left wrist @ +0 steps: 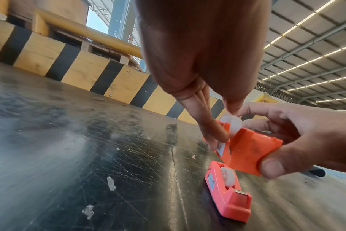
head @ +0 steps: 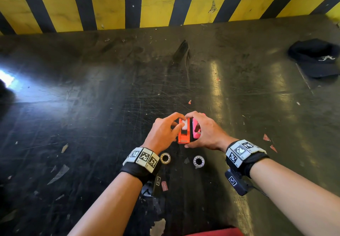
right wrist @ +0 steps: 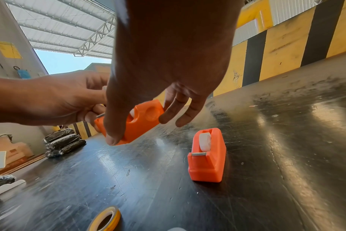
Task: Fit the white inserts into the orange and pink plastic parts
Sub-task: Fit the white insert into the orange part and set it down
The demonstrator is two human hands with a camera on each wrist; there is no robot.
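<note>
Both hands hold the orange part (head: 183, 137) just above the dark table (head: 110, 107). My right hand (head: 187, 131) grips it end to end, thumb on the near end and fingers over the far end. A white insert (head: 185, 124) sits in its top slot. My left hand (head: 182, 121) pinches that insert, thumb tip on the wheel (left wrist: 234, 125) and fingers (left wrist: 211, 131) along the orange side (left wrist: 251, 150). The pink part (head: 195, 130) lies on the table under my right palm, with a white insert (left wrist: 227, 176) seated in it (right wrist: 207, 156).
Two tape rolls (head: 165, 158) (head: 198, 161) lie close to my wrists. A black cap (head: 315, 57) rests at the far right. A yellow-and-black striped barrier (head: 165, 2) bounds the table's far edge. Black wrapped bundles (right wrist: 63, 142) are stacked off to the left.
</note>
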